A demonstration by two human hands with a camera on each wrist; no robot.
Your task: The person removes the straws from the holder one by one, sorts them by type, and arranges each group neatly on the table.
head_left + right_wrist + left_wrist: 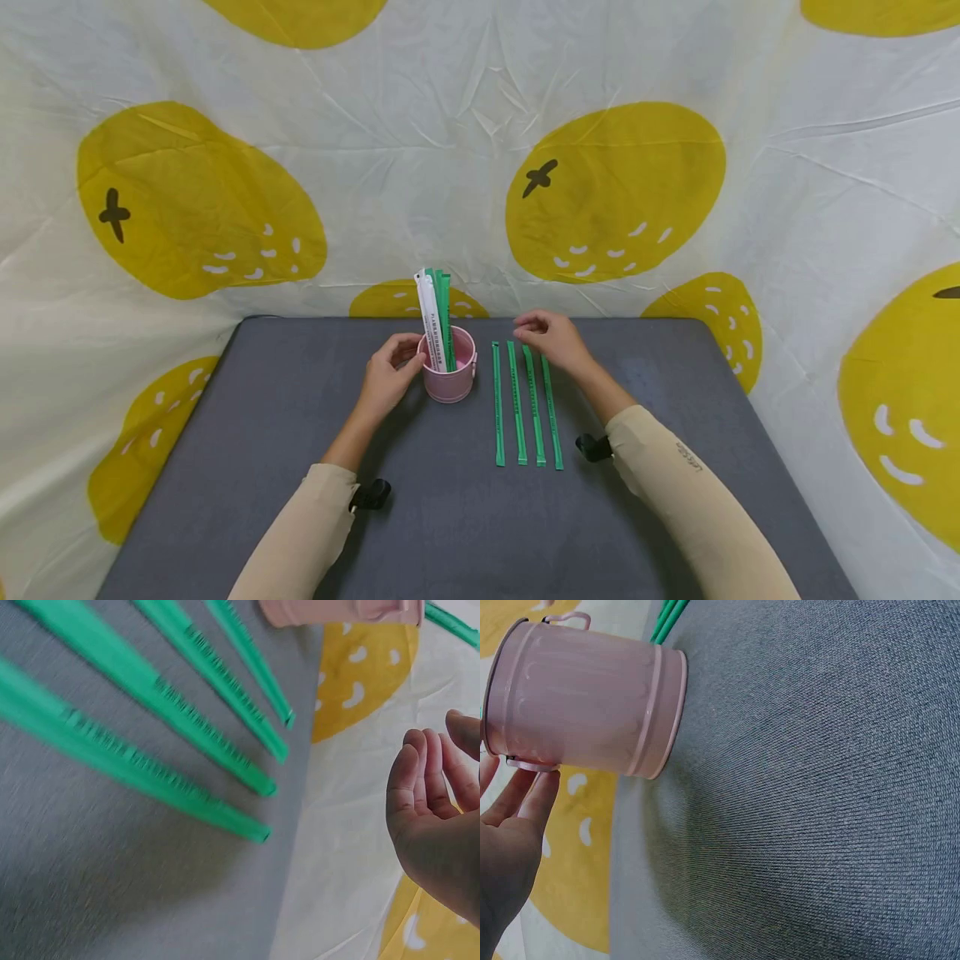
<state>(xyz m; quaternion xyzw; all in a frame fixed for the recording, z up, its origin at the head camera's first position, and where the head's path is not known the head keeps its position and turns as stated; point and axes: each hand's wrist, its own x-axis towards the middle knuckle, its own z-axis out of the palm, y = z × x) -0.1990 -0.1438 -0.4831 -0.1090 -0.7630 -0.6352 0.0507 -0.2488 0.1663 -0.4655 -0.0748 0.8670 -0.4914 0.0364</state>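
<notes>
A small pink metal bucket (450, 385) stands upright on the table, with a white stick packet (430, 321) and several green stick packets (445, 312) leaning in it. My left hand (388, 375) holds the bucket at its left side, fingers and thumb around the edge; in the left wrist view the fingertips (546, 795) meet its small side handle. To the right of the bucket, several slim green stick packets (517, 408) lie side by side. My right hand (553, 340) hovers by their far ends, fingers loosely bent, nothing held, as the right wrist view (435, 810) shows.
A dark grey cloth-covered table (450, 533) carries everything. Close behind its far edge hangs a pale curtain (420, 192) printed with yellow fruit. Each wrist wears a small black camera (371, 495).
</notes>
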